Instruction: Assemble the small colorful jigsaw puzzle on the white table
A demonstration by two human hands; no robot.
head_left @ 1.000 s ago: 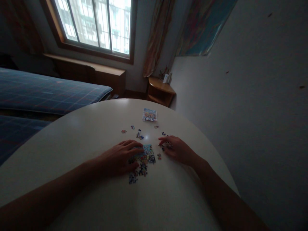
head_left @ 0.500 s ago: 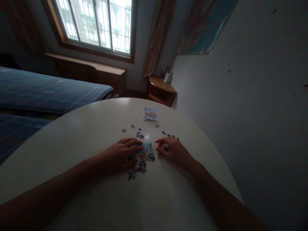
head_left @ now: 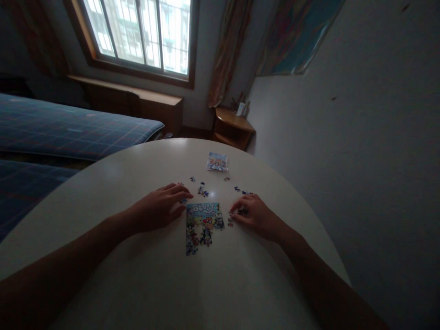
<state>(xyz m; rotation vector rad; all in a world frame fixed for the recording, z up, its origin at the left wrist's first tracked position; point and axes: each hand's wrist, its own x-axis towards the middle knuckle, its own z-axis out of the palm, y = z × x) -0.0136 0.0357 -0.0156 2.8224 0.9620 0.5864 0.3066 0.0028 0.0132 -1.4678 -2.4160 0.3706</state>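
Two hands lie on the round table (head_left: 206, 284), and I watch them from far away through the head camera. The puzzle (head_left: 204, 223) sits flat between them, nearer to me than most of the loose bits. Its top part is done and makes a neat block. Its bottom edge is ragged.

The left hand (head_left: 158, 211) lies palm down just beside the puzzle's left edge. Its fingers are straight and spread, so it is open and holds nothing. The fingertips (head_left: 180, 195) point past the top left corner, close to one small bit (head_left: 184, 200). I think the hand rests there so the puzzle will not slide. The left arm comes in low from the bottom left, close to the table.

The right hand (head_left: 256, 215) is on the other side, near the puzzle but not touching it. Its fingers curl down over a few bits (head_left: 242, 211). I cannot tell if they pinch one or only touch them, as the room is dim and the bits are tiny. One more bit (head_left: 229, 222) lies between this hand and the puzzle. The hand is humped up a little, and the arm comes from the bottom right.

More loose bits (head_left: 202, 190) lie spread out past the puzzle, most of them apart, I think so that each can be seen. A card (head_left: 217, 162) with a picture lies farther back, face up, likely there to be looked at.
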